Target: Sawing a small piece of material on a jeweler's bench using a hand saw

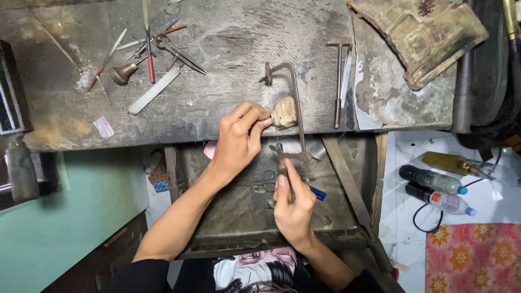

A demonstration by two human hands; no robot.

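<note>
My right hand [293, 203] grips the wooden handle of a metal frame saw [296, 103], whose frame reaches up over the workbench. The saw's blade runs beside a small worn wooden peg [284, 112] at the front edge of the bench. With its fingertips pinched, my left hand [239, 138] rests against that peg, holding something too small to make out. Below both hands sits a dark metal tray [239, 217] with scissors lying in it.
The worn wooden workbench [217, 65] carries files, pliers and gravers [146, 49] at the left and a small hammer [339, 76] on the right. A battered block [429, 32] sits at the top right. Two plastic bottles [434, 190] lie on the floor at the right.
</note>
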